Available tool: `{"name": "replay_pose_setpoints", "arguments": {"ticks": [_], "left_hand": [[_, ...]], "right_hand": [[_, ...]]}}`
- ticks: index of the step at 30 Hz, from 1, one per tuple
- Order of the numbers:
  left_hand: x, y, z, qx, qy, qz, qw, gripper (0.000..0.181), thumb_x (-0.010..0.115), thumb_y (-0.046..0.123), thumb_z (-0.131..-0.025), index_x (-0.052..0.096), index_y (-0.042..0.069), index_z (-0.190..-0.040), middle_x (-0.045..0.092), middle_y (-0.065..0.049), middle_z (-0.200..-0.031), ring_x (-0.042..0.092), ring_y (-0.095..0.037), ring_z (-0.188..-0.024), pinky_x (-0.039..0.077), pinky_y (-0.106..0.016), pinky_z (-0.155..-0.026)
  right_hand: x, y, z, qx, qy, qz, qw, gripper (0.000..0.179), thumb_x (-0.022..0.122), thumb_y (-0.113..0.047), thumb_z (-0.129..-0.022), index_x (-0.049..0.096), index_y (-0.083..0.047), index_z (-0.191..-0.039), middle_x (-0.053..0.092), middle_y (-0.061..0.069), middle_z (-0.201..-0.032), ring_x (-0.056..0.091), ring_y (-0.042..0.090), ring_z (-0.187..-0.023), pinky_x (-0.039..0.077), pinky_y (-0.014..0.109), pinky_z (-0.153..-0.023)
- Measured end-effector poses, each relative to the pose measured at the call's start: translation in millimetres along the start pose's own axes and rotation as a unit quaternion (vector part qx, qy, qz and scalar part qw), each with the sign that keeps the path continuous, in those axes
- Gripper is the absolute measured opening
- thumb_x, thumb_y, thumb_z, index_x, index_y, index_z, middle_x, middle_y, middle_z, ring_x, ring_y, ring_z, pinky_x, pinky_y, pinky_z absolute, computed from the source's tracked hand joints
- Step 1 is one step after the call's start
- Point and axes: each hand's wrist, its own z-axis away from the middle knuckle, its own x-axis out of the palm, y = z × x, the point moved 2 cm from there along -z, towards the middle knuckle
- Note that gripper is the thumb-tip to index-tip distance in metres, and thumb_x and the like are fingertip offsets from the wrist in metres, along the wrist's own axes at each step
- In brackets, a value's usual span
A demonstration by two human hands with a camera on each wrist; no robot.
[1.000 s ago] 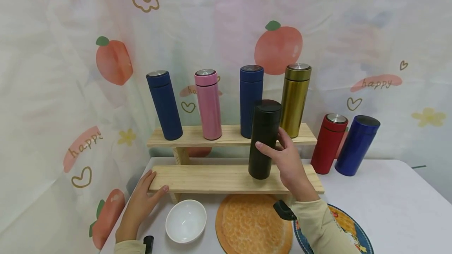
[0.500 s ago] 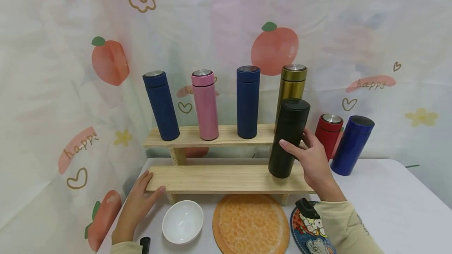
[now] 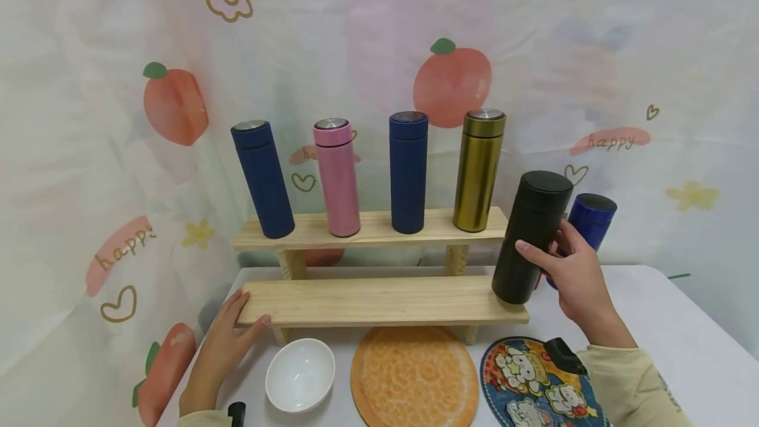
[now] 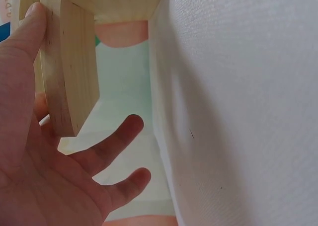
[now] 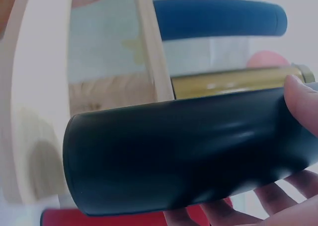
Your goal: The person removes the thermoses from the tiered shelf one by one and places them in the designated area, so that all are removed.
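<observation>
My right hand (image 3: 578, 275) grips a black thermos bottle (image 3: 524, 242) over the right end of the lower board (image 3: 379, 298) of a two-tier wooden shelf. The bottle leans a little to the right in the head view. In the right wrist view its base sits close to the board, which bears its shadow, and thumb and fingers lie on opposite sides of the bottle. My left hand (image 3: 216, 351) holds the left end of the lower board, thumb on the front edge. Two of its fingers (image 4: 109, 146) stick out past the wood in the left wrist view.
On the upper board (image 3: 373, 226) stand two dark blue bottles (image 3: 408, 176), a pink bottle (image 3: 337, 183) and a gold bottle (image 3: 479, 170). A blue bottle (image 3: 593, 216) and a red bottle (image 5: 124, 217) are partly hidden behind my right hand. In front lie a white bowl (image 3: 300, 374) and round mats (image 3: 415, 381).
My right hand has carried the black bottle rightward along the lower board to its right end, uncovering the gold bottle and covering the red one. The left hand keeps its place on the shelf.
</observation>
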Motion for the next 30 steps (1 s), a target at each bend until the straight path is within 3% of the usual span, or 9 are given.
{"name": "replay_pose_setpoints", "arguments": {"ticks": [3, 10, 30], "left_hand": [[-0.4, 0.1, -0.7, -0.002, -0.004, -0.001, 1.0000, 0.092, 0.068, 0.055, -0.103, 0.033, -0.003, -0.165, 0.021, -0.025, -0.174, 0.023, -0.051, -0.157, 0.025, -0.068, -0.122], [-0.9, 0.9, 0.4, -0.001, -0.005, -0.002, 1.0000, 0.091, 0.068, 0.053, -0.103, 0.033, -0.004, -0.164, 0.021, -0.026, -0.173, 0.022, -0.052, -0.157, 0.024, -0.068, -0.122], [-1.2, 1.9, 1.3, -0.011, -0.012, 0.004, 0.9999, 0.093, 0.067, 0.056, -0.103, 0.032, -0.003, -0.165, 0.019, -0.025, -0.174, 0.020, -0.051, -0.158, 0.023, -0.069, -0.122]], "right_hand": [[-11.8, 3.3, 1.8, -0.002, 0.006, 0.025, 0.9997, 0.085, 0.073, -0.024, -0.105, 0.021, -0.015, -0.172, 0.026, 0.027, -0.171, 0.025, 0.052, -0.156, 0.023, 0.079, -0.116], [-35.3, 9.3, 2.4, 0.013, 0.042, 0.062, 0.9971, 0.088, 0.070, -0.029, -0.106, 0.015, -0.015, -0.174, 0.019, 0.036, -0.169, 0.024, 0.064, -0.150, 0.026, 0.080, -0.112], [-107.2, 29.2, -6.9, 0.064, 0.087, 0.134, 0.9851, 0.089, 0.067, -0.038, -0.107, 0.010, -0.024, -0.174, 0.017, 0.030, -0.174, 0.024, 0.062, -0.150, 0.025, 0.073, -0.115]]}}
